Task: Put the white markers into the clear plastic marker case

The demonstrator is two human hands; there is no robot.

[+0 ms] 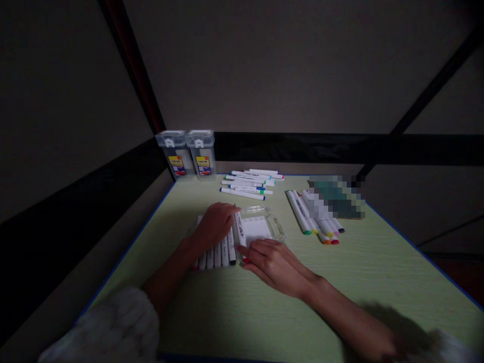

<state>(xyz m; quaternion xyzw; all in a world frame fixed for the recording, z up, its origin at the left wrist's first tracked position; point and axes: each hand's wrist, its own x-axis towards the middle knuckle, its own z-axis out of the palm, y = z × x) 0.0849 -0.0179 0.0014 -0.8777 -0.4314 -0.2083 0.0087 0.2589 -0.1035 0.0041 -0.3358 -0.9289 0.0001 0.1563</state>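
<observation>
A clear plastic marker case (260, 227) lies flat on the pale green table (234, 312). Several white markers (219, 254) lie side by side in its left half. My left hand (214, 224) rests on top of that row, fingers curled over the markers. My right hand (274, 262) sits just right of the row, fingers pinched on the red-capped end of one marker (238, 234) that lies along the row's right edge.
Two upright clear marker boxes (187, 154) stand at the far left corner. A loose pile of white markers (249, 184) lies behind the case. Another row of markers (313, 217) with coloured caps lies to the right, beside a blurred-out patch. Black bars surround the table.
</observation>
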